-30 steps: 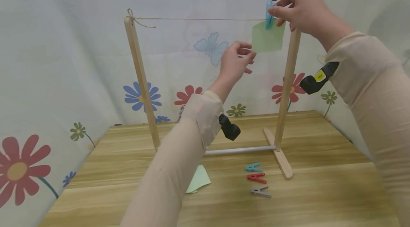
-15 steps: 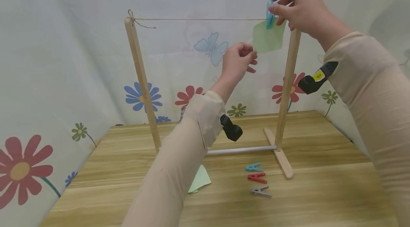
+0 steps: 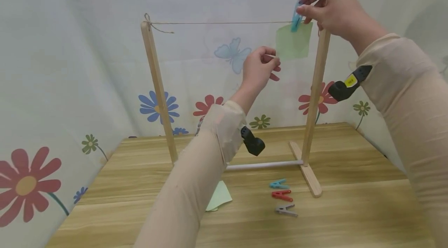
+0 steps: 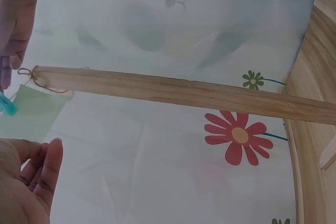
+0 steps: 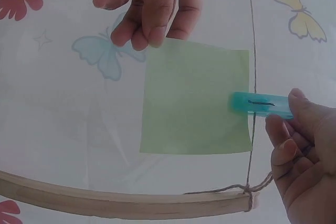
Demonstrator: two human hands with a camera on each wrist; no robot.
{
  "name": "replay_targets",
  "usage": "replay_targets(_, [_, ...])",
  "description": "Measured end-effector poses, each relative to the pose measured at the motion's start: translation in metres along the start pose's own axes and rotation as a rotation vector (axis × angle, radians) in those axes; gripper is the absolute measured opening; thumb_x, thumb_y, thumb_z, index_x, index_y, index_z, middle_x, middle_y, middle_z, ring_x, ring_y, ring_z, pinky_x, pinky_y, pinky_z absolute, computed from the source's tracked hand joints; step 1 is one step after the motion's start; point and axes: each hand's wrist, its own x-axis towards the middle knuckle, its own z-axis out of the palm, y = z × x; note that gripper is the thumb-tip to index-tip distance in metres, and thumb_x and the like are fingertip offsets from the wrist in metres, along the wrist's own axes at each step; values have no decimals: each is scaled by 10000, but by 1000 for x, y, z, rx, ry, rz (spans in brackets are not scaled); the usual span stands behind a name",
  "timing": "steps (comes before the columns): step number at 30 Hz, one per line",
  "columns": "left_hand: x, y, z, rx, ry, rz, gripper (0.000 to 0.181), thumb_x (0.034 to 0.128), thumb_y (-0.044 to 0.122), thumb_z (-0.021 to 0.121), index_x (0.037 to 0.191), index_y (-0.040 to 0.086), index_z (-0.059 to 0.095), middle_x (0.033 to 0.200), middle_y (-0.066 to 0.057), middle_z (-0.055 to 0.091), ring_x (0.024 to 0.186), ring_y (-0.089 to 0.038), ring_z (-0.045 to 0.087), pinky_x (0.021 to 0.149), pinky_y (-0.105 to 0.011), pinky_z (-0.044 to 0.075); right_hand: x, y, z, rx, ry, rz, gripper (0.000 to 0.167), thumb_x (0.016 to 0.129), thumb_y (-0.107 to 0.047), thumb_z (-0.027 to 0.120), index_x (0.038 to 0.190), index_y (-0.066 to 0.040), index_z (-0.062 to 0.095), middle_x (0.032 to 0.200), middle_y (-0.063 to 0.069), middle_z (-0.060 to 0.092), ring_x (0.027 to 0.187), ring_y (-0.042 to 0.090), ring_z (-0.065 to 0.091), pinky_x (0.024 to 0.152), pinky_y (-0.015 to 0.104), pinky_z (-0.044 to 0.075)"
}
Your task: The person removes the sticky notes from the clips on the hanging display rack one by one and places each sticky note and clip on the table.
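A light green square of paper [image 3: 293, 45] hangs at the right end of a twine line [image 3: 224, 23]. My right hand [image 3: 334, 9] pinches the handle end of a blue clothespin [image 3: 296, 23], whose other end lies over the paper's top edge and the twine. In the right wrist view the clothespin [image 5: 262, 104] crosses the twine onto the paper [image 5: 197, 98]. My left hand [image 3: 259, 67] pinches the paper's lower left corner between thumb and finger; in the right wrist view its fingertips [image 5: 156, 36] meet that corner.
Two wooden posts [image 3: 157, 88] carry the twine, with a white rod [image 3: 266, 165] between them low down. On the table lie a blue clothespin [image 3: 279, 184], a red one [image 3: 281, 195], a grey one [image 3: 286, 210], and green paper [image 3: 219, 196] partly behind my left arm.
The clothespin in my right hand has tilted, its handle end leaning to the right. The paper hangs flatter than half a second ago. My left hand has closed in slightly on the paper's corner.
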Motion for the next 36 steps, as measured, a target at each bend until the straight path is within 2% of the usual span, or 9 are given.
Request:
replay_targets(6, [-2, 0, -5, 1, -7, 2, 194, 947, 65, 582, 1131, 7, 591, 989, -186, 676, 753, -180, 681, 586, -256, 594, 1, 3, -1, -12, 75, 4, 332, 970, -369, 505, 1226, -160, 538, 857, -197, 491, 737, 93, 477, 607, 97, 417])
replay_targets(11, [-5, -1, -10, -7, -9, -21, 190, 941, 47, 583, 1125, 1, 594, 963, -162, 672, 740, -182, 670, 589, -265, 595, -1, 5, -3, 65, 136, 11, 205, 969, -337, 512, 1146, -239, 545, 876, -211, 475, 762, 4, 489, 674, 97, 421])
replay_targets(15, [-8, -4, -15, -9, -11, -31, 197, 936, 32, 584, 1129, -9, 592, 935, -150, 663, 764, -225, 676, 581, -275, 595, -3, 6, -3, 138, 186, -34, 86, 966, -287, 533, 1050, -278, 551, 874, -207, 469, 744, -65, 506, 680, 81, 418])
replay_targets(19, [-11, -5, -23, -5, -13, -15, 207, 933, 26, 585, 1134, -18, 593, 957, -203, 665, 738, -219, 663, 570, -287, 594, -5, 6, -6, 152, 230, -81, 40, 962, -268, 547, 990, -297, 549, 867, -212, 462, 703, -93, 509, 639, 48, 406])
replay_targets(23, [-13, -5, -31, 8, -18, -1, 214, 929, 33, 592, 1138, -15, 598, 941, -192, 663, 676, -144, 630, 565, -291, 592, -7, 6, -7, 181, 237, -84, 40, 956, -275, 560, 971, -310, 548, 867, -205, 472, 678, -94, 518, 607, 41, 400])
replay_targets(26, [-15, -5, -37, 25, -33, 3, 212, 925, 36, 596, 1133, -6, 602, 881, -120, 649, 664, -127, 624, 567, -288, 592, -8, 7, -8, 216, 233, -80, 49, 943, -277, 583, 965, -308, 554, 868, -197, 489, 669, -89, 533, 594, 41, 405])
replay_targets(29, [-19, -5, -43, 36, -54, 9, 216, 923, 36, 599, 1135, -5, 599, 866, -96, 644, 674, -135, 629, 573, -292, 594, -10, 9, -9, 247, 226, -73, 68, 927, -276, 609, 964, -302, 558, 854, -196, 514, 664, -83, 547, 583, 37, 413])
replay_targets(36, [-29, -5, -52, 51, -77, 19, 236, 923, 30, 596, 1156, -7, 587, 923, -152, 659, 749, -221, 655, 581, -297, 597, -18, 16, -6, 348, 183, -59, 133, 914, -261, 637, 1022, -253, 560, 830, -159, 575, 653, -56, 581, 583, 39, 443])
